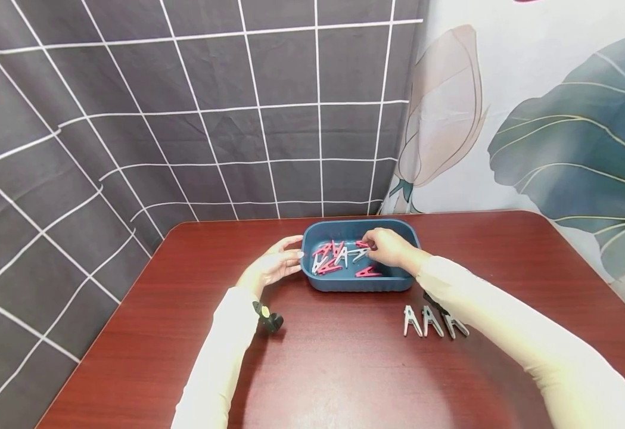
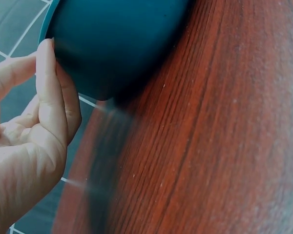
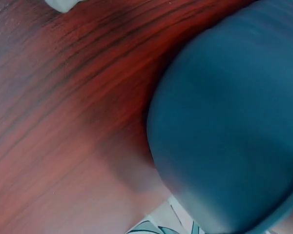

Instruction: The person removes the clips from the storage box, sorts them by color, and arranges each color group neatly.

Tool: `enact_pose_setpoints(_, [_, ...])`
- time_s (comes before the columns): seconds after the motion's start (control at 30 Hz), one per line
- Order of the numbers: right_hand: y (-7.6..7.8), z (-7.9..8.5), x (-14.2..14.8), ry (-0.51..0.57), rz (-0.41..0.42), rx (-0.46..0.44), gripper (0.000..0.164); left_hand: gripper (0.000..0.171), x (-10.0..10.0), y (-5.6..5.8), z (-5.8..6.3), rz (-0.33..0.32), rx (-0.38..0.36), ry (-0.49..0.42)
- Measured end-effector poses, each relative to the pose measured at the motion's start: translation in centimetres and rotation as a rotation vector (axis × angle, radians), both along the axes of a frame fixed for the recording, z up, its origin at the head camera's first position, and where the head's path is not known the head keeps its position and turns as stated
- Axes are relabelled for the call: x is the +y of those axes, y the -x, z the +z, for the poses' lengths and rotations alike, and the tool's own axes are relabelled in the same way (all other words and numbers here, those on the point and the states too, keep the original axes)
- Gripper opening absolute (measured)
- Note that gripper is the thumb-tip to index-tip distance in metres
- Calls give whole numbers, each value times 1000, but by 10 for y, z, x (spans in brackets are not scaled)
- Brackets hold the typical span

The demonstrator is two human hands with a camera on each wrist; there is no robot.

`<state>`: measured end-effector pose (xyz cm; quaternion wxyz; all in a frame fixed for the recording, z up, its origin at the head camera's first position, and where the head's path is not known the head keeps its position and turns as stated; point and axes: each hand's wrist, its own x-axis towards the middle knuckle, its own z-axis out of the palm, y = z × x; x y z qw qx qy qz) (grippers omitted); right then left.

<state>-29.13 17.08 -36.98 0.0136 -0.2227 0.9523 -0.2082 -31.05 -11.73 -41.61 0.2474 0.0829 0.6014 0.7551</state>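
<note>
A blue plastic basket (image 1: 363, 285) holds several pink and white clothespins. My right hand (image 1: 391, 246) reaches over its right side, curled fingertips at the head of a white clothespin (image 1: 361, 252), which they pinch. A pink clothespin (image 1: 367, 272) lies below that hand on the basket floor, and more are heaped at the left end. At the basket's left wall is my left hand (image 1: 276, 263), its fingers extended; in the left wrist view a fingertip (image 2: 46, 48) touches the wall near the rim. The right wrist view shows the basket's outer wall (image 3: 229, 117), with the right hand hidden.
Three whitish clothespins (image 1: 409, 312) lie in a row on the reddish-brown table (image 1: 312, 357), in front of the basket's right end, the last one close under the right forearm. A dark grid-patterned cloth (image 1: 285, 137) hangs behind the table, beside a floral cloth (image 1: 451, 113).
</note>
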Motion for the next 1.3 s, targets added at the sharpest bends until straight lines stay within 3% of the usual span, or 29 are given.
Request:
enact_pose_setpoints(0.3, [4,-9,-8,-120,-12,16,30,55,0,1,2,-10,9,5])
enact_pose_setpoints(0.67, [6,-20,-13,-193,-55,17,31,55,1,-2,2,-4,-7,1])
enact_pose_setpoints(0.9, [9,-22,-17,-241,-70,42,20,55,0,0,2,4,-8,20])
enact_pose_setpoints(1.13, [9,-20,-16,-250,-38,45,16,55,-1,1,2,10,-6,33])
enact_pose_setpoints(1.3, [9,-15,-15,-204,-61,1,11,54,0,1,3,5,-5,31])
